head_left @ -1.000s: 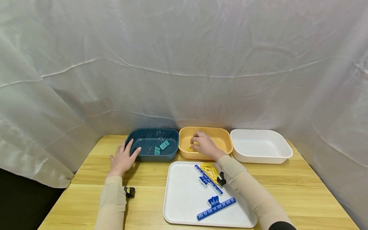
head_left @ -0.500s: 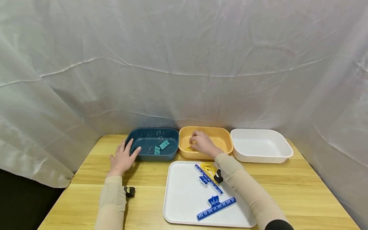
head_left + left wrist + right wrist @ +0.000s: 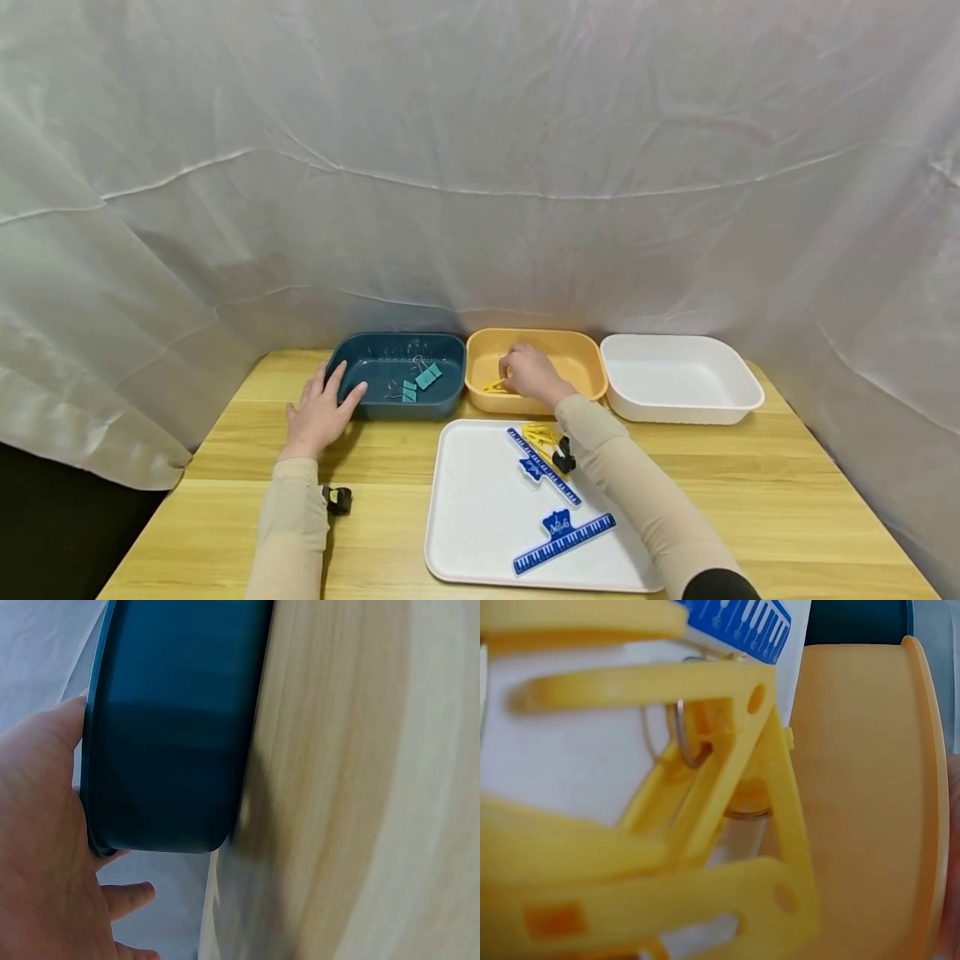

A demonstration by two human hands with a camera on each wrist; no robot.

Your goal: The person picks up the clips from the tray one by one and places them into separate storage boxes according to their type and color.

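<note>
My left hand (image 3: 318,417) rests at the left end of the dark teal bin (image 3: 397,410), its fingers spread and fairly straight at the rim. Two turquoise binder clips (image 3: 429,377) lie inside that bin. Down in the yellow-orange bin (image 3: 585,367), my right hand (image 3: 531,373) has its fingers curled at a yellow clothespin (image 3: 495,387); its fingertips are partly hidden. More yellow clothespins (image 3: 727,750) lie on the white tray (image 3: 472,500), under the right wrist. Two blue piano-keyboard clips (image 3: 564,543) are on the same tray.
A white bin (image 3: 682,404) stands to the right of the yellow-orange one, all three in a row at the back of the wooden table (image 3: 787,517). Pale curtains (image 3: 480,250) hang behind and at both sides.
My right forearm has shifted slightly left. The right hand stays in the yellow-orange bin, where the clothespin at its fingers shows more. My left hand keeps its place.
</note>
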